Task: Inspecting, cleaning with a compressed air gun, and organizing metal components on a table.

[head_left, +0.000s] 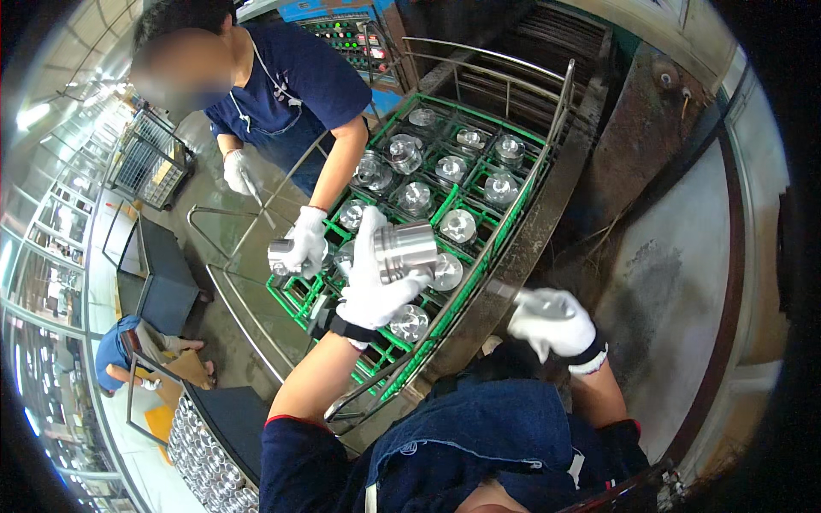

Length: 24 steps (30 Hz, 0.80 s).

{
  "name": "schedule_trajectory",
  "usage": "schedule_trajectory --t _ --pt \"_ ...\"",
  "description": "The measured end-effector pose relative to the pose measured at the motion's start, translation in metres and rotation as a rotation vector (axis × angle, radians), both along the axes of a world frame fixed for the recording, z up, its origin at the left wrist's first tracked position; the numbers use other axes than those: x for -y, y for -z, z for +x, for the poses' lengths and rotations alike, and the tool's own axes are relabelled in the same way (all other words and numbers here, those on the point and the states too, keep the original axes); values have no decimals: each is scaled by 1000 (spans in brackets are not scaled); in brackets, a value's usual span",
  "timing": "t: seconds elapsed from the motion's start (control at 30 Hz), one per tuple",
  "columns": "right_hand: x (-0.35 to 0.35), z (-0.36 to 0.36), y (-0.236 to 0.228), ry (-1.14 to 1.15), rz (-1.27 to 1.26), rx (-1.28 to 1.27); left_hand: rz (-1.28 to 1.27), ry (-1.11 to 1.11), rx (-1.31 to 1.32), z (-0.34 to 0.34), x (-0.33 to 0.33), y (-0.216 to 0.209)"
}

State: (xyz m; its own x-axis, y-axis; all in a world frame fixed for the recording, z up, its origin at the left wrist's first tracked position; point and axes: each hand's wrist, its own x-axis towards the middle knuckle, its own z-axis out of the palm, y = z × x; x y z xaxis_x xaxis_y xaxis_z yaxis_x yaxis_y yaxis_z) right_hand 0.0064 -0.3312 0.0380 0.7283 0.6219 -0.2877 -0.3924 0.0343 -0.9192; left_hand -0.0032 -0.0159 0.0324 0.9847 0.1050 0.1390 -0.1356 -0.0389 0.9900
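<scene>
A shiny metal piston (405, 252) with ring grooves lies tilted in my gloved left hand (376, 282), whose fingers and thumb are wrapped round it. That hand is over a green-edged rack (389, 386) holding several more pistons (414, 198). Off to the right, clear of the rack's edge, my gloved right hand (554, 325) is closed on a small tool with a flat metal blade (503, 291); it is blurred, so its exact kind does not show. The blade points toward the piston and stays apart from it.
Across the rack a co-worker (291, 94) in white gloves grips another piston (280, 255) and a thin tool (262, 205). Metal rails (487, 53) surround the rack. Farther left are a dark cart (167, 274), a bin of metal parts (201, 453) and a bending person (128, 355).
</scene>
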Motion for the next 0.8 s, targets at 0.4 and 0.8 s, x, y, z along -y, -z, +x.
schedule_trajectory --t 0.4,0.8 --pt "2 -9 -19 -42 -59 54 802 -48 290 -9 -28 -4" --pt "-11 -2 1 24 -146 -10 -295 -34 -35 11 -29 17"
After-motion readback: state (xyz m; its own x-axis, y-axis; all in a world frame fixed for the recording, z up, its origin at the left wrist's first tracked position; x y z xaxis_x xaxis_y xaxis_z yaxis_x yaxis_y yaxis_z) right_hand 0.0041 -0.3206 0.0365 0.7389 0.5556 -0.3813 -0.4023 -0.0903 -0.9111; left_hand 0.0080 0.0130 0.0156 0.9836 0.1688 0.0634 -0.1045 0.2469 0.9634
